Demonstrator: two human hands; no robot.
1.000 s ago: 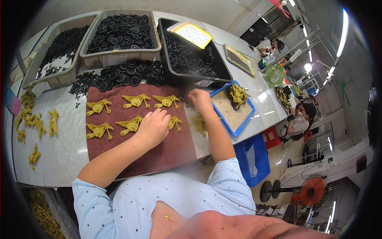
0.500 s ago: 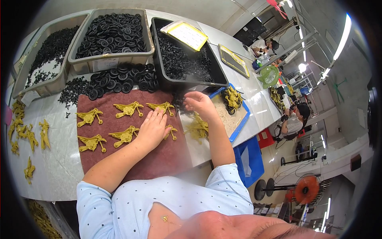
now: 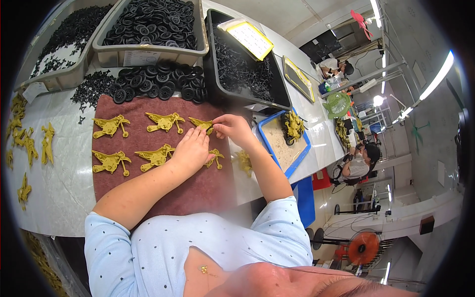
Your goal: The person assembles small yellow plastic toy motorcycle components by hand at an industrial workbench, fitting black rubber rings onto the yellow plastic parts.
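Note:
Several yellow plastic toy motorbike halves lie in two rows on a brown cloth (image 3: 118, 185). My left hand (image 3: 192, 148) lies flat, its fingertips on the upper right yellow half (image 3: 199, 123). Between thumb and forefinger my right hand (image 3: 233, 129) pinches a small black part (image 3: 213, 124) against that same half. The exact shape of the part is hidden by the fingers. Below my left hand another yellow half (image 3: 216, 159) is partly covered. Farther left in the rows are an upper middle half (image 3: 166, 122) and a lower left half (image 3: 111, 162).
Behind the cloth stand a grey bin of black wheels (image 3: 101, 48), a black bin of small black parts (image 3: 225, 81) and another grey bin (image 3: 74, 69). Loose wheels (image 3: 146, 85) border the cloth. On the right, a blue tray (image 3: 284, 168) holds an assembled toy motorbike (image 3: 293, 127).
My right hand has moved left from beside the black bin to the upper right yellow half, where a black part now shows in its fingers. The whole view has shifted slightly.

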